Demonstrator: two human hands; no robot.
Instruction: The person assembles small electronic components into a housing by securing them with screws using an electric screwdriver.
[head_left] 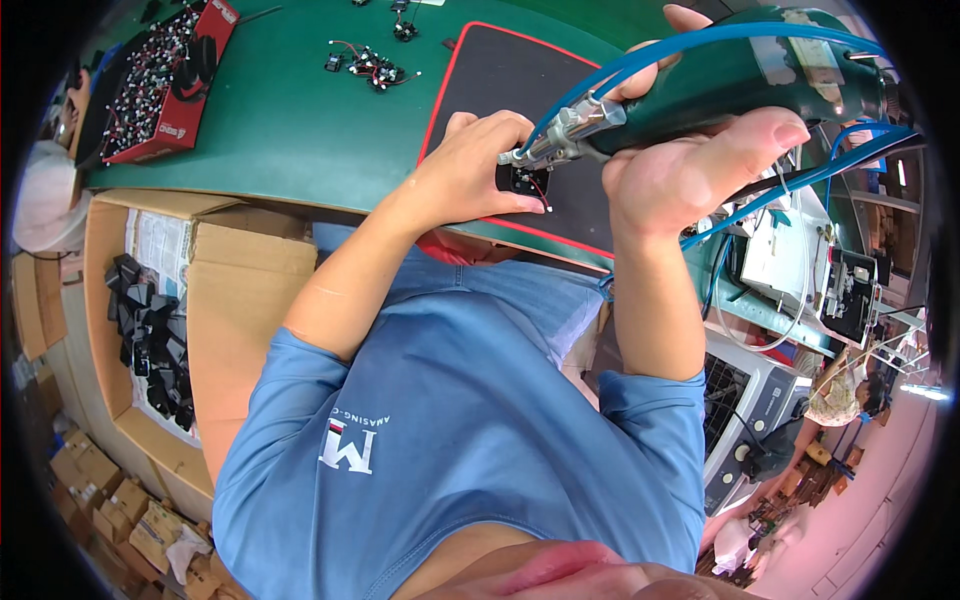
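Our left hand (470, 165), nearly closed, pinches a small black plastic-looking box (529, 181), probably light, best edge-held; our right hand (672, 180), thumb splayed, half-wraps a heavy-looking dark-green cylindrical tool (715, 85).

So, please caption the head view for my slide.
Left hand holds a small black wired part over a red-edged black mat; right hand holds a dark green tool.

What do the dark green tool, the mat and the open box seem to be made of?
Tool: hard plastic or painted metal, glossy with highlights; its nose looks like bare metal, shiny silver.
Mat: perhaps rubber or fabric, matte black, red-edged.
Box: almost certainly cardboard, dull brown with folded flaps.
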